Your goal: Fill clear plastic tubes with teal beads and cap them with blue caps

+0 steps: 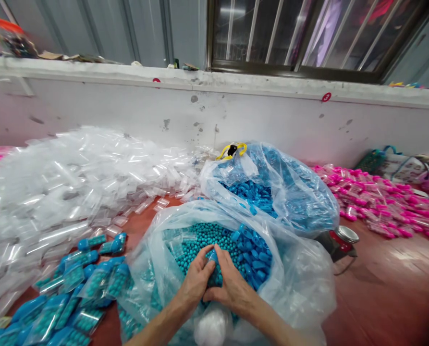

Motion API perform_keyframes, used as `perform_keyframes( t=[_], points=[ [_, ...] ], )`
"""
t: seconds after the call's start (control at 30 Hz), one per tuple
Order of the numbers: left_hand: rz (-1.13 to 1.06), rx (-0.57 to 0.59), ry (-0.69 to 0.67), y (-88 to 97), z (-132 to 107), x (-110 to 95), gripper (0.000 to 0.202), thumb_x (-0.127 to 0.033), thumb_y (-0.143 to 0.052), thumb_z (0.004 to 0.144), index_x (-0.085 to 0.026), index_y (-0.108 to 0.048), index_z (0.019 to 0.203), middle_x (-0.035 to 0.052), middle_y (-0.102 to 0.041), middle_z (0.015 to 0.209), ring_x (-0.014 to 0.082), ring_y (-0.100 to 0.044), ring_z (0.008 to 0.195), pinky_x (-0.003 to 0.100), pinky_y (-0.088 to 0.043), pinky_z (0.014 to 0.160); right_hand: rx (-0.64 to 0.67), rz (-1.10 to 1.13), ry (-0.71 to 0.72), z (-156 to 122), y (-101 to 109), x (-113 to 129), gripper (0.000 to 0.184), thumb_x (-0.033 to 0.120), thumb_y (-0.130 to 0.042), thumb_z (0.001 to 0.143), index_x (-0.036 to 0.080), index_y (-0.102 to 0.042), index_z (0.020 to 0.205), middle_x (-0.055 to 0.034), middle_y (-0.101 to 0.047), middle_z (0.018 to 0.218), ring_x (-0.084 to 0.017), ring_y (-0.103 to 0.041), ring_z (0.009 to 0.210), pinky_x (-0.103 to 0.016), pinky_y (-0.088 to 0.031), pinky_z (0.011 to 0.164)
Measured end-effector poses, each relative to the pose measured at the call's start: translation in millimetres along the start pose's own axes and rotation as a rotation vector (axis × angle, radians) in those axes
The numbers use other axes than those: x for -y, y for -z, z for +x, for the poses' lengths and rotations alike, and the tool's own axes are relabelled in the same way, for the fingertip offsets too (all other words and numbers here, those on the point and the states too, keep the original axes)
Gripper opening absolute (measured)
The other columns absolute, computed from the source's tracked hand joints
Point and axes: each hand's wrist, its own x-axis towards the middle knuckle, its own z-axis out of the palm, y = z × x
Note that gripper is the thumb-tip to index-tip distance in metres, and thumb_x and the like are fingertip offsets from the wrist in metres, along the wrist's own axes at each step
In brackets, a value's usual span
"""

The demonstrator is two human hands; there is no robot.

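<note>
Both my hands are down inside a clear plastic bag [300,283] filled with small teal beads [200,240] and blue caps [253,257]. My left hand [196,278] has its fingers curled and pressed together near the beads. My right hand [230,283] is also closed, its fingertips meeting those of the left. Between the fingertips sits a small blue piece [212,256], apparently a cap or tube. Which hand grips it I cannot tell.
A second clear bag of blue parts [300,202] stands behind. A heap of empty clear packets [66,182] covers the left. Filled blue packets [73,298] lie at front left, pink packets [380,202] at right. A lidded jar [340,240] lies beside the bags.
</note>
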Motion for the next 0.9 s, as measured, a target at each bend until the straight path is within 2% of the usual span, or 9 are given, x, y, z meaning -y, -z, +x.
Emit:
perform_keyframes(
  t=[0.07, 0.13, 0.23, 0.33, 0.5, 0.63, 0.7, 0.77, 0.9],
  points=[
    [-0.040, 0.016, -0.039, -0.7, -1, -4, 0.049, -0.036, -0.064, 0.065, -0.018, -0.052, 0.109, 0.0016, -0.062, 0.085, 0.0174, -0.054, 0.089, 0.026, -0.040, 0.079, -0.021, -0.081, -0.018, -1, -5, 2, 0.095, 0.029, -0.068, 0.059, 0.012, -0.017, 0.138, -0.0178, -0.032, 0.134, -0.029, -0.030, 0.125, -0.042, -0.033, 0.097],
    [-0.066, 0.041, -0.040, -1.4, -3, -7, 0.047, -0.034, -0.066, 0.064, -0.019, -0.054, 0.106, 0.0020, -0.062, 0.091, 0.0183, -0.052, 0.094, 0.026, -0.037, 0.083, -0.065, -0.160, 0.001, -2, -6, 5, 0.087, 0.028, -0.064, 0.062, 0.009, -0.022, 0.135, -0.0199, -0.038, 0.128, -0.030, -0.037, 0.120, -0.043, -0.037, 0.093],
    [-0.091, 0.050, -0.009, -3.8, -7, -6, 0.040, -0.037, -0.065, 0.066, -0.020, -0.053, 0.100, -0.0022, -0.059, 0.074, 0.0128, -0.052, 0.072, 0.023, -0.039, 0.069, -0.089, -0.271, 0.081, -4, -4, 12, 0.076, 0.026, -0.060, 0.061, 0.007, -0.032, 0.129, -0.0181, -0.050, 0.113, -0.030, -0.051, 0.104, -0.042, -0.044, 0.083],
    [-0.060, -0.005, 0.042, -8.2, -8, -2, 0.031, -0.039, -0.062, 0.068, -0.020, -0.050, 0.089, -0.0075, -0.047, 0.056, 0.0082, -0.044, 0.053, 0.019, -0.033, 0.054, -0.108, -0.349, 0.119, -5, -3, 13, 0.069, 0.027, -0.058, 0.060, 0.006, -0.037, 0.123, -0.0155, -0.054, 0.102, -0.029, -0.056, 0.092, -0.041, -0.047, 0.074],
    [0.056, -0.093, 0.033, -16.0, -3, 6, 0.024, -0.036, -0.058, 0.068, -0.019, -0.048, 0.082, -0.0070, -0.046, 0.057, 0.0085, -0.042, 0.052, 0.019, -0.032, 0.050, -0.078, -0.358, 0.073, -6, -9, 10, 0.072, 0.032, -0.059, 0.062, 0.007, -0.035, 0.124, -0.0167, -0.052, 0.105, -0.030, -0.054, 0.094, -0.042, -0.046, 0.075],
    [0.214, -0.085, -0.059, -11.0, -1, 0, 0.016, -0.032, -0.054, 0.070, -0.019, -0.049, 0.078, -0.0052, -0.048, 0.061, 0.0102, -0.045, 0.058, 0.020, -0.037, 0.055, 0.039, -0.211, 0.037, -7, -8, 9, 0.078, 0.031, -0.058, 0.067, 0.012, -0.023, 0.134, -0.0156, -0.044, 0.120, -0.025, -0.051, 0.102, -0.037, -0.043, 0.083],
    [0.311, -0.036, -0.048, 4.1, -5, -11, 0.017, -0.032, -0.052, 0.070, -0.019, -0.051, 0.082, -0.0061, -0.047, 0.060, 0.0095, -0.043, 0.053, 0.019, -0.036, 0.051, 0.110, -0.128, 0.048, -7, -2, 6, 0.084, 0.032, -0.061, 0.067, 0.016, -0.018, 0.138, -0.0140, -0.040, 0.126, -0.023, -0.051, 0.101, -0.033, -0.042, 0.084],
    [0.427, -0.024, 0.015, 32.5, -15, -26, 0.026, -0.036, -0.051, 0.072, -0.021, -0.051, 0.094, -0.0080, -0.044, 0.056, 0.0084, -0.036, 0.043, 0.019, -0.032, 0.043, 0.128, -0.064, 0.039, -6, 7, -1, 0.080, 0.032, -0.060, 0.070, 0.018, -0.019, 0.138, -0.0123, -0.044, 0.124, -0.019, -0.055, 0.091, -0.031, -0.043, 0.082],
    [0.903, -0.230, -0.022, 116.3, -46, -55, 0.031, -0.038, -0.049, 0.075, -0.026, -0.054, 0.103, -0.0046, -0.054, 0.059, 0.0136, -0.050, 0.053, 0.022, -0.037, 0.052, 0.066, -0.099, -0.004, -3, 27, -21, 0.049, 0.030, -0.048, 0.080, 0.015, -0.043, 0.126, -0.0093, -0.059, 0.104, -0.018, -0.057, 0.082, -0.030, -0.043, 0.078]
  ],
)
